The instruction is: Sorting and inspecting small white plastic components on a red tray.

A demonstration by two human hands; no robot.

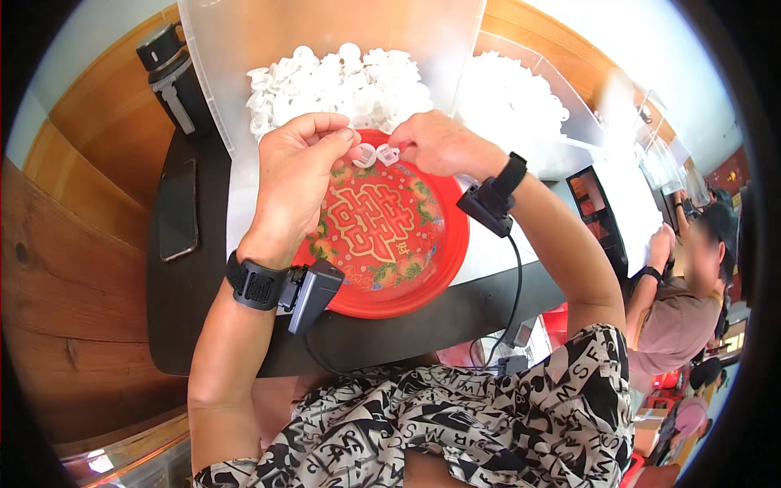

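My left hand (305,159) is closed in a pinch, with thumb and forefinger on a small round white plastic part (366,155). Close beside it, the closed fingers of my right hand (435,145) grip a second small clear-white plastic piece (388,154). The two pieces nearly meet; whether they touch I cannot tell. Both hands are over the far rim of a round red tray (342,299), which has a gold and floral pattern. Behind the hands, a clear plastic bin (213,89) holds a heap of white plastic parts (333,85).
Another clear bin (561,77) of white parts (512,93) stands to the right. On the dark table (191,313) are a phone (179,210) and a black bottle (175,85) at left. A cable (519,285) hangs from my right wrist device. Another person (675,305) works at far right.
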